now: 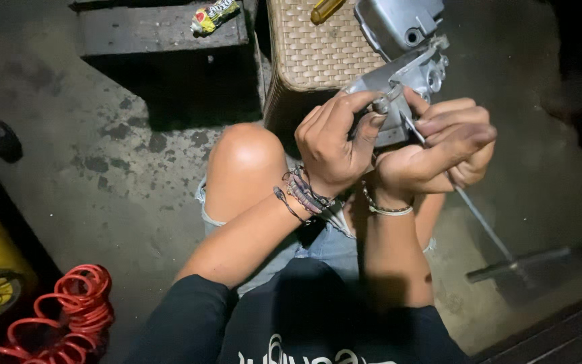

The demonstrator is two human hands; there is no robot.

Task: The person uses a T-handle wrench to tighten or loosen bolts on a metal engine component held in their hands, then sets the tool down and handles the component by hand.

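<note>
- Pinching a small bolt (pixel 380 106) between thumb and forefinger, the left hand (pixel 335 145) steadies the grey metal part (pixel 409 74).
- The right hand (pixel 439 152) has its fingers curled tight around a long T-handle wrench (pixel 479 219), tip at the bolt.
- The part rests against a wicker stool (pixel 311 50), above the bare knee (pixel 245 158).
- A red coiled hose (pixel 69 317) lies on the concrete floor (pixel 102 168).

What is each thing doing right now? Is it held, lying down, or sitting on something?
Left hand: closed on the grey metal part, fingertips at its small fitting.
Right hand: closed around the long metal tool.
Grey metal part: held up, its top end over the wicker box.
Long metal tool: tilted, tip at the part, crossbar end low near the floor.
Yellow handle: lying on the wicker box.
Red hose: coiled on the floor.
</note>
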